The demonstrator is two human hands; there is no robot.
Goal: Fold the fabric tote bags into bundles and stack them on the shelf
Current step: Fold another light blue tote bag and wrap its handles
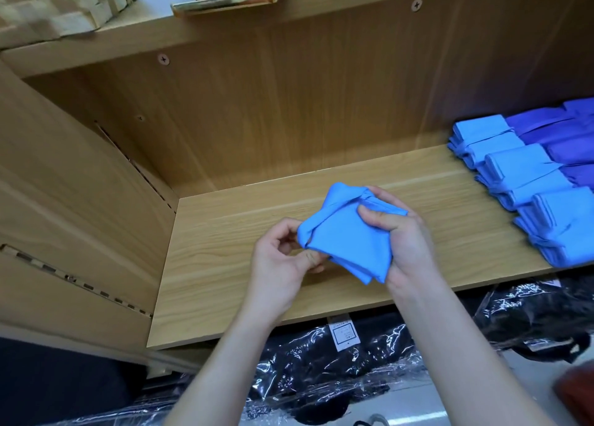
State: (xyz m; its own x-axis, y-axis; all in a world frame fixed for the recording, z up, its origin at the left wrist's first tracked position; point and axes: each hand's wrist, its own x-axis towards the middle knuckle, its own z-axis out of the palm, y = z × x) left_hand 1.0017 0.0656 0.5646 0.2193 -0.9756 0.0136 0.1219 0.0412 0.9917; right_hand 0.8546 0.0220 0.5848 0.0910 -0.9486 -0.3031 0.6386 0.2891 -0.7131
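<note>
Above wooden shelf (225, 264), both hands' fingers pinching blue tote bag (344, 242), folded bundles (530, 181) stacked right

- A light blue fabric tote bag (344, 232), partly folded into a loose, rumpled bundle, is held above the front middle of the wooden shelf (225, 281), not resting on the board; a twisted strap crosses its top corner.
- Finished light blue bundles (527, 187), flat, squarish and each bound with a strap, lie in stacked rows at the shelf's right end, running from back to front edge.
- Darker violet-blue bundles (559, 136) lie just beside them, further right, partly cut off by the frame.
</note>
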